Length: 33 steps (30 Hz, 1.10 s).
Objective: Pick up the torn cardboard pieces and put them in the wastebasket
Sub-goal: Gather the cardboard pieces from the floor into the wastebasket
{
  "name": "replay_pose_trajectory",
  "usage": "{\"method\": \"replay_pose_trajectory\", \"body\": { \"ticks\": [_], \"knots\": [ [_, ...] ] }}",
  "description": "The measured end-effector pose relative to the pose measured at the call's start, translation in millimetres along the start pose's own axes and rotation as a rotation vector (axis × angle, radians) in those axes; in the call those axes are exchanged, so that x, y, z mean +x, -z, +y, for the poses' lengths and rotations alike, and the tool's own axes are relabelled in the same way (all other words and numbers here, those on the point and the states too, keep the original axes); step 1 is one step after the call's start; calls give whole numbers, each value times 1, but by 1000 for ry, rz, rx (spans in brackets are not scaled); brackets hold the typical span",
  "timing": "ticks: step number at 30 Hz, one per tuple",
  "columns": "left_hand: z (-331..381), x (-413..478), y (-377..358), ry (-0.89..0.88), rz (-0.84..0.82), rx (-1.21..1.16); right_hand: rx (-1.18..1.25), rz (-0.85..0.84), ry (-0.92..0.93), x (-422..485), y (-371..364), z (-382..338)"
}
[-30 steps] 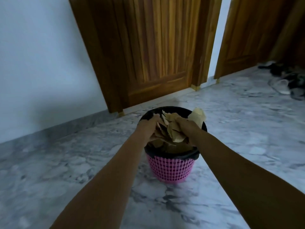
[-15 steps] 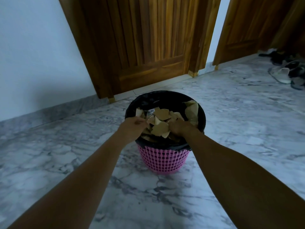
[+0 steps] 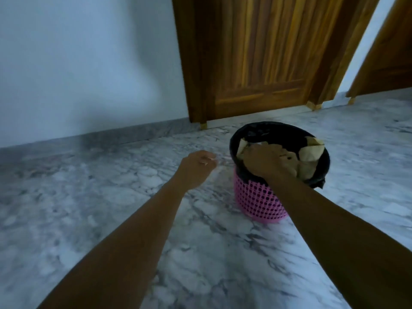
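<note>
Now the torn cardboard pieces lie in a heap inside the wastebasket, a pink mesh one with a black bag liner folded over its rim; some brown bits stick up near the far edge, and one leans on the rim there. The right hand rests flat on top of the heap, fingers down on the pieces; I cannot tell if it grips any or just pushes. The left hand hangs just beside the basket, apart from it, fingers curled loosely with nothing in them that I can see. The basket stands on a marble floor, near a wooden door and a pale wall. What could go wrong: the heap looks high, so a hard push on one side might tip the light basket, or flick the leaning piece out onto the floor; the bag could slip down too.
</note>
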<state>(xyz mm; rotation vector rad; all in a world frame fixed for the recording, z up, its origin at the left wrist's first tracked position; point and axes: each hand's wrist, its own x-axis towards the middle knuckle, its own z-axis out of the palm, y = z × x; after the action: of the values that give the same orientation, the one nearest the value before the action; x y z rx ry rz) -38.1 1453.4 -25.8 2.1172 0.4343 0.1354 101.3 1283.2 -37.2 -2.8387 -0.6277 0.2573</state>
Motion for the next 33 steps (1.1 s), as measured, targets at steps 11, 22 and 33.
{"method": "replay_pose_trajectory", "body": {
  "ticks": [11,22,33],
  "knots": [
    [-194,-352,240,453,319,41,151,-378,591,-247,-102,-334],
    [-391,-637,323,800,479,-125,-97,-771,899,-451,-287,-550],
    [-522,-710,218,930,147,23,-655,-695,1215,-500,-432,-577]
  ]
}}
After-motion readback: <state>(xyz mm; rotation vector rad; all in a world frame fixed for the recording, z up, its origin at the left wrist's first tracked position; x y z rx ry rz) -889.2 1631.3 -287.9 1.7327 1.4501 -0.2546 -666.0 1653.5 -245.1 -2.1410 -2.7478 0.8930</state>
